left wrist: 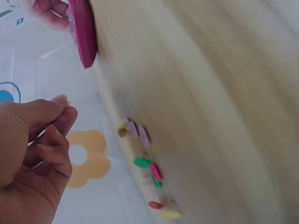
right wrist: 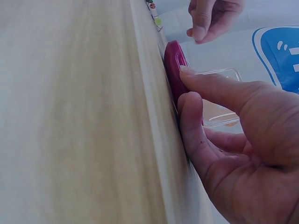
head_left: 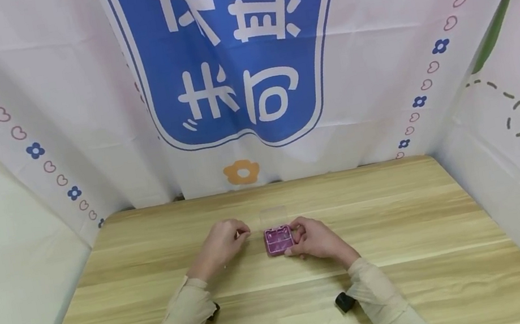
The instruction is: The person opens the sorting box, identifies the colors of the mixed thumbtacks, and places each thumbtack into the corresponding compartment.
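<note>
A small magenta compartment case (head_left: 279, 240) sits on the table with its clear lid (head_left: 273, 217) folded back toward the wall. My right hand (head_left: 315, 237) grips the case's right side between thumb and fingers, as the right wrist view (right wrist: 252, 135) also shows. To the left of the case, my left hand (head_left: 224, 241) pinches a tiny pale thing (left wrist: 68, 102) between thumb and forefinger tips; its kind is too small to tell. Small coloured pieces (left wrist: 142, 163), in green, pink, purple and yellow, lie near the left hand. In the head view they are hidden.
The wood-grain table (head_left: 403, 275) runs back to a patterned white cloth (head_left: 370, 80) with a blue panel. White cloth also hangs on both sides. Black wrist devices (head_left: 345, 302) are strapped under both sleeves.
</note>
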A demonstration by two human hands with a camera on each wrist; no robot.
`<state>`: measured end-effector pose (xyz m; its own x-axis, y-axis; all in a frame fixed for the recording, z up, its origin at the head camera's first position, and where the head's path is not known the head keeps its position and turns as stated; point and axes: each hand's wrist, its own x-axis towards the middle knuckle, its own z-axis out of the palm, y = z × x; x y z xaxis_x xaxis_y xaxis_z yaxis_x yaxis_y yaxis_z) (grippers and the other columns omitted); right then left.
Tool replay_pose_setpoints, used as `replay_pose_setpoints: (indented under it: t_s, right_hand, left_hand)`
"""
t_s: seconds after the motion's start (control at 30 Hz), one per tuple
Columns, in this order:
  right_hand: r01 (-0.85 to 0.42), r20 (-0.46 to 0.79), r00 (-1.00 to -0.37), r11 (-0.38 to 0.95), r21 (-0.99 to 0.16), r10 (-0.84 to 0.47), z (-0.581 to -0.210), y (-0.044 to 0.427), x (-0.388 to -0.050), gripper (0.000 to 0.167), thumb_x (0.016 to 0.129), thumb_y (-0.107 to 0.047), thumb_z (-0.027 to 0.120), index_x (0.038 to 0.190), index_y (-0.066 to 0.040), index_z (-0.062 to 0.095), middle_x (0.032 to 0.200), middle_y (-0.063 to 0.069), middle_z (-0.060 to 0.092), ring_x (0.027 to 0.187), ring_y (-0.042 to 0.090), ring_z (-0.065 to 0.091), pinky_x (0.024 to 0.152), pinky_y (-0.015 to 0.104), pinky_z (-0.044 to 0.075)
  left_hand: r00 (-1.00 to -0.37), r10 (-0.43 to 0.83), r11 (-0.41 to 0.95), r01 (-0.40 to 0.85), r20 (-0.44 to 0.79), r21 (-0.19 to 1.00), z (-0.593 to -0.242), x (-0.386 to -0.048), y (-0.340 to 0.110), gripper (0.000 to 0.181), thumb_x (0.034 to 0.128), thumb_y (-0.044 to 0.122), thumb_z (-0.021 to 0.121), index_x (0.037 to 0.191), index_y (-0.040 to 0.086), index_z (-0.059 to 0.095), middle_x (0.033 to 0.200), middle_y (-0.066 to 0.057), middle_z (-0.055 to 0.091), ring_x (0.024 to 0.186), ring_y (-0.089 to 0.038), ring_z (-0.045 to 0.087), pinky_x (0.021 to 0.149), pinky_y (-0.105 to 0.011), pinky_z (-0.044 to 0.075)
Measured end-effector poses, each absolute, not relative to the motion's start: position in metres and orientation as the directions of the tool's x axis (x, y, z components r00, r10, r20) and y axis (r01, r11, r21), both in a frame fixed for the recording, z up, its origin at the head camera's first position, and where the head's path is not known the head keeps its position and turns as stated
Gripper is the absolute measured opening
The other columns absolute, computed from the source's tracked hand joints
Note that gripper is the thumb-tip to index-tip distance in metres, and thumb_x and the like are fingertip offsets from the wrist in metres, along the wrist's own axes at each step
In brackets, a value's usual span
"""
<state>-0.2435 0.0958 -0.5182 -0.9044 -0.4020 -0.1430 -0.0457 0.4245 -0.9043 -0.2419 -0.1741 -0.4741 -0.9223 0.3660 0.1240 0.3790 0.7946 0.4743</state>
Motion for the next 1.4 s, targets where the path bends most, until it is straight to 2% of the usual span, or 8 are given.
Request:
replay_pose_setpoints:
  t_s: [0.4, 0.67, 1.17, 1.4]
  right_hand:
    - [-0.045, -0.157, -0.898, 0.442, -0.896, -0.411, -0.52, 0.096, -0.244, 0.07, 0.08, -0.011, 0.091, 0.138, 0.005, 0.054, 0.092, 0.01, 0.065, 0.066, 0.017, 0.066, 0.062, 0.031, 0.063]
    - [-0.051, -0.15, -0.898, 0.438, -0.897, -0.413, -0.518, 0.096, -0.242, 0.07, 0.08, -0.011, 0.09, 0.138, 0.006, 0.054, 0.092, 0.011, 0.064, 0.066, 0.017, 0.066, 0.062, 0.032, 0.063]
    - [-0.048, -0.15, -0.902, 0.44, -0.897, -0.404, -0.517, 0.096, -0.244, 0.071, 0.08, -0.011, 0.09, 0.139, 0.006, 0.054, 0.092, 0.011, 0.065, 0.067, 0.017, 0.066, 0.063, 0.032, 0.063]
    - [-0.042, -0.155, -0.902, 0.441, -0.897, -0.402, -0.515, 0.096, -0.243, 0.071, 0.08, -0.011, 0.091, 0.139, 0.006, 0.054, 0.092, 0.01, 0.065, 0.066, 0.017, 0.066, 0.063, 0.032, 0.063]
  left_hand:
    - [-0.931, 0.342, 0.801, 0.36, 0.129, 0.478, -0.487, -0.236, -0.205, 0.007, 0.0951, 0.008, 0.075, 0.099, 0.005, 0.08, 0.091, -0.005, 0.078, 0.075, -0.006, 0.063, 0.068, -0.02, 0.056]
    - [-0.935, 0.334, 0.801, 0.346, 0.115, 0.489, -0.489, -0.233, -0.225, 0.012, 0.0964, 0.008, 0.071, 0.105, 0.004, 0.078, 0.088, -0.002, 0.076, 0.073, -0.006, 0.061, 0.065, -0.02, 0.053]
    - [-0.934, 0.353, 0.807, 0.334, 0.055, 0.487, -0.486, -0.23, -0.24, 0.007, 0.0939, 0.007, 0.075, 0.098, 0.004, 0.08, 0.088, -0.004, 0.078, 0.075, -0.006, 0.063, 0.067, -0.022, 0.055]
    - [-0.927, 0.374, 0.791, 0.339, 0.035, 0.51, -0.487, -0.227, -0.243, 0.004, 0.0914, 0.007, 0.078, 0.095, 0.007, 0.08, 0.085, 0.001, 0.076, 0.074, -0.004, 0.061, 0.067, -0.02, 0.054]
